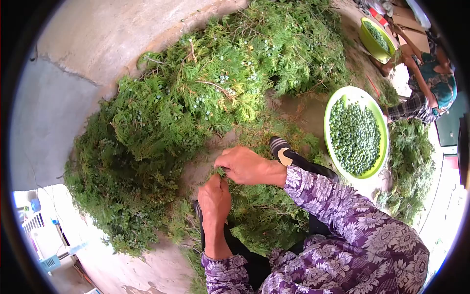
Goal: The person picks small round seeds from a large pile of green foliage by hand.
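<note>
My left hand (214, 197) is closed, its thumb and fingers pinched together low in front of me. Just above it, my right hand (248, 165) is closed too, with the fingertips meeting those of the left. A small green sprig (221, 171) shows between the two hands, mostly hidden by the fingers. Beyond them lies a large heap of cut evergreen branches (205, 98) bearing pale bluish berries. To the right of my right hand stands a lime-green basin (329, 128) holding many small green berries (355, 137).
Stripped-looking greenery (264, 210) lies between my legs, near my striped shoe (280, 146). At upper right another person (431, 88) sits by a second green basin (370, 46) of berries. More branches (411, 166) lie at right. A concrete wall (63, 112) borders the left.
</note>
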`<action>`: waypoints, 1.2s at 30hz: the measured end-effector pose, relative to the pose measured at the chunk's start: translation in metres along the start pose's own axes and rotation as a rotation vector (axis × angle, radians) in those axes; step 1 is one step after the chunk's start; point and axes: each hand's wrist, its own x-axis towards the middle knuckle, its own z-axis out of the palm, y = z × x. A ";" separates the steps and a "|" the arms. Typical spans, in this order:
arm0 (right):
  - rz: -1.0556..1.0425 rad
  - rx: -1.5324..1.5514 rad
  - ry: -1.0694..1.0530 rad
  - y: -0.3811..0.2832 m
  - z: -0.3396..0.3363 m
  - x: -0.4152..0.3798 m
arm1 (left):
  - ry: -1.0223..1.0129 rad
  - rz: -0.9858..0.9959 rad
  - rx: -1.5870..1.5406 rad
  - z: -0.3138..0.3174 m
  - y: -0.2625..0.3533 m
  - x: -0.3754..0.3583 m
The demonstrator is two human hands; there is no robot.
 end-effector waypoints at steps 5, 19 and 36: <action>0.037 -0.085 -0.050 -0.003 0.002 -0.003 | -0.031 -0.004 0.014 0.000 0.001 0.000; -0.029 0.088 0.162 0.005 0.002 0.002 | 0.098 0.038 -0.214 -0.006 0.010 -0.009; 0.048 -0.041 0.228 0.018 -0.012 0.008 | -0.493 0.338 0.343 0.035 0.022 -0.042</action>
